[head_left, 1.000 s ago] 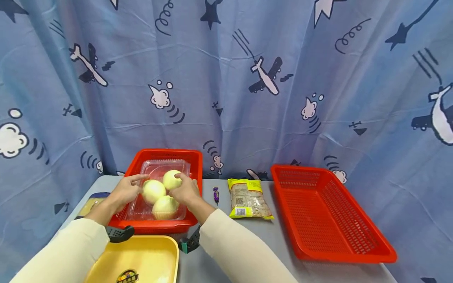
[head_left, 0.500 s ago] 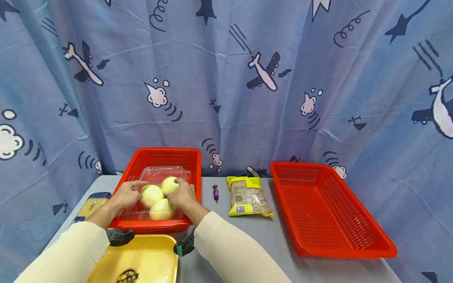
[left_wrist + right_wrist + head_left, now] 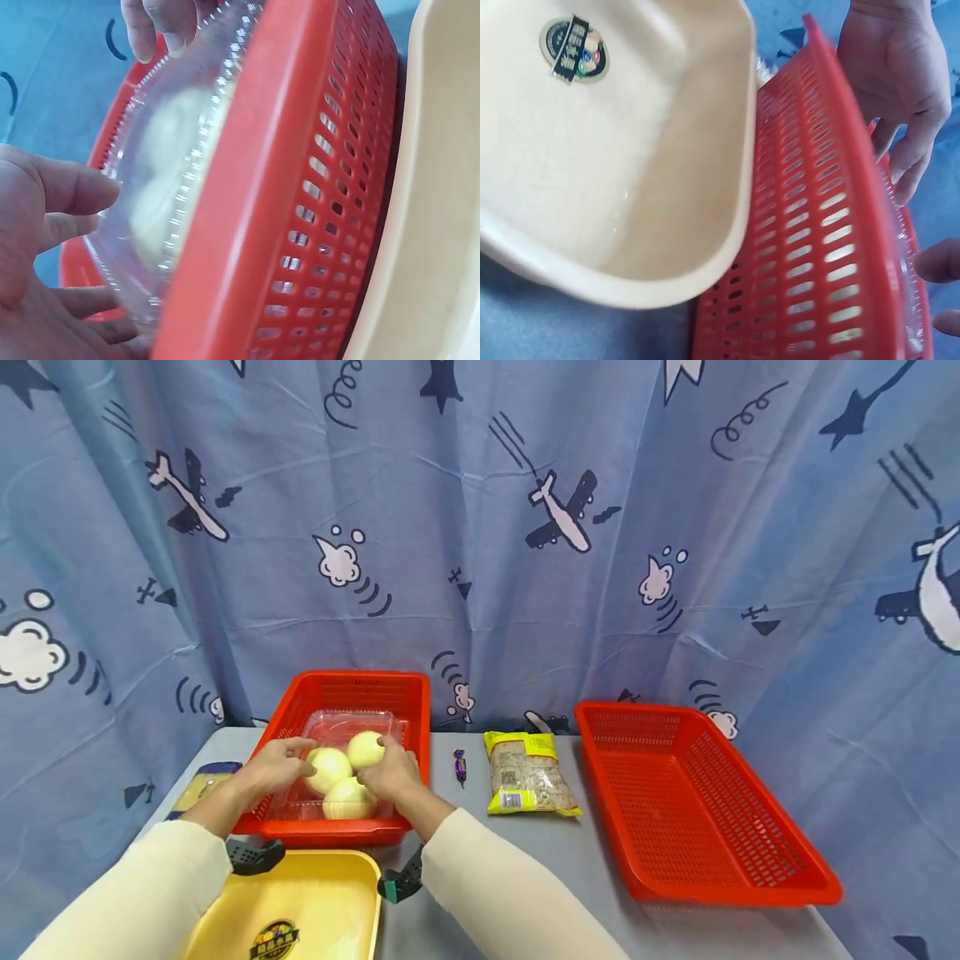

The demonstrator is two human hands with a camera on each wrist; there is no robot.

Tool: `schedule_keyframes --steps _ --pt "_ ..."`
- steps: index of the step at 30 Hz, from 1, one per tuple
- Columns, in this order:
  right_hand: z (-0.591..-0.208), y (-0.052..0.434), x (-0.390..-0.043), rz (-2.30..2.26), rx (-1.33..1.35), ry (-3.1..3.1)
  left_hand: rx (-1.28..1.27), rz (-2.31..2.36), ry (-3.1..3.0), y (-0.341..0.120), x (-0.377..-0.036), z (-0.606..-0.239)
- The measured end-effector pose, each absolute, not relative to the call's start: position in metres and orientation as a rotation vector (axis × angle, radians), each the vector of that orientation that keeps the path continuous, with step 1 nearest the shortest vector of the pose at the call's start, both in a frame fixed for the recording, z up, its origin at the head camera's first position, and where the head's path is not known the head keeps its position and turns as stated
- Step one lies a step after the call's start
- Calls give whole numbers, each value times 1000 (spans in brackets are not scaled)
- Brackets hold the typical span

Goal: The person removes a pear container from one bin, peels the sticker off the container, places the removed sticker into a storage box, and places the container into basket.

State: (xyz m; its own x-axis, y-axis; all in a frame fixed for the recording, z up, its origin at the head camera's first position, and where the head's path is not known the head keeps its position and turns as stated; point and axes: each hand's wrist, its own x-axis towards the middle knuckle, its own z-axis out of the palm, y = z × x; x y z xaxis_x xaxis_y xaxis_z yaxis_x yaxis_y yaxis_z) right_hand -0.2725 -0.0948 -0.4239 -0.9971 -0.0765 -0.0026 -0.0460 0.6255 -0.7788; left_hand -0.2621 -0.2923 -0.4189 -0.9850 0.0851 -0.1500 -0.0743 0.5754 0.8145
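Both of your hands are on the clear plastic clamshell box (image 3: 330, 777), which sits inside the red basket (image 3: 352, 689) at about 10 o'clock on the grey table (image 3: 480, 877). Your left hand (image 3: 273, 768) lies against the box's left side with fingers loosely spread and the thumb apart, touching the plastic rather than clamped on it, as the left wrist view shows. Your right hand (image 3: 392, 774) rests on the right side near the top, fingers curled over the lid edge; whether it truly pinches the rim I cannot tell. To do this step well, I would press evenly from both sides low on the walls, since thin plastic like this probably flexes, and keep it level so the contents do not roll. Count: three pale round fruits (image 3: 328, 766) in the box, touching each other; two red baskets, the second one (image 3: 705, 827) at 3 o'clock; one yellow tray (image 3: 300, 902) at 7 o'clock, just beside the first basket; one yellow snack bag (image 3: 527, 774) and one small purple candy (image 3: 459, 766) between the baskets; and one yellow-and-blue packet (image 3: 202, 783) at 9 o'clock.
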Motion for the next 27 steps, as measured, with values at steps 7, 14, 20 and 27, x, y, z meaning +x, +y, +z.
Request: schedule_keyframes --steps 7,14,20,27 --pt "-407 -78 -270 -1554 -151 2607 46 1384 2623 -292 -256 -397" --pt "-389 -53 -264 -1648 -209 2504 137 1358 2701 -288 -251 -376" --pt "-369 -34 -253 -1635 -323 2522 197 1369 2744 -280 -239 -360" --pt "-345 -5 -238 -1627 -503 2618 417 1179 3017 -262 -222 -337"
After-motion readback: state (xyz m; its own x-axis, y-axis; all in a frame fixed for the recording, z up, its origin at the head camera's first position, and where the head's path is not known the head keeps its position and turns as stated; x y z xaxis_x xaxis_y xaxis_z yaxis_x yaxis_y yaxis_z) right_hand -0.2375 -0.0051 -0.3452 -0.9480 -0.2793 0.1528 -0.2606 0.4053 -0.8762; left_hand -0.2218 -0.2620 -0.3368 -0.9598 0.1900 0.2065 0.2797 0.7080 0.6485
